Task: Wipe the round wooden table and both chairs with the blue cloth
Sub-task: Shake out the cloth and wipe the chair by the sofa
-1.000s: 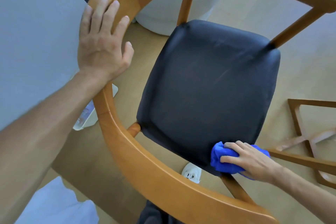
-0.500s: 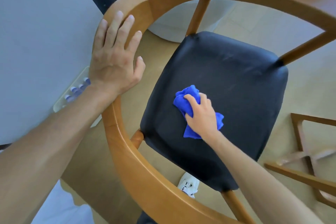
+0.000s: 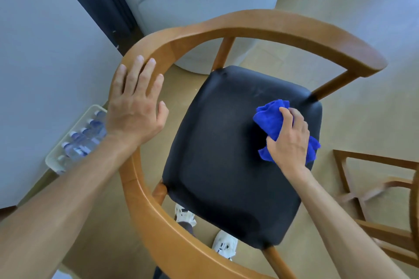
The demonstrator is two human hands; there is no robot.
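Since half a second ago, the blue cloth (image 3: 275, 120) has been carried from the left-centre of the black seat (image 3: 226, 154) across to its far right side, near the corner where an arm post meets the cushion. It is bunched under the right hand (image 3: 291, 140), whose fingers are curled over the top of it and press it to the seat. The left hand (image 3: 136, 106) is laid flat on the curved wooden rail (image 3: 249, 27) of the chair, fingers straight and spread, nothing gripped.

The cloth is crumpled into an uneven wad; its longer axis is judged to run from the far-left tip down toward the near-right edge of the seat, with a loose tail showing beyond the little-finger side of the hand. That tail hangs close to the seat's right edge.

Several risks are judged likely. The loose tail could be dragged off the edge, so that part of the stroke is made with bare fingers. Only the middle of the wad is pressed, so streaks or missed bands could be left near the corners. The chair is steadied by a flat palm alone, and it could be slid across the floor (image 3: 362, 120) by a hard sideways stroke.
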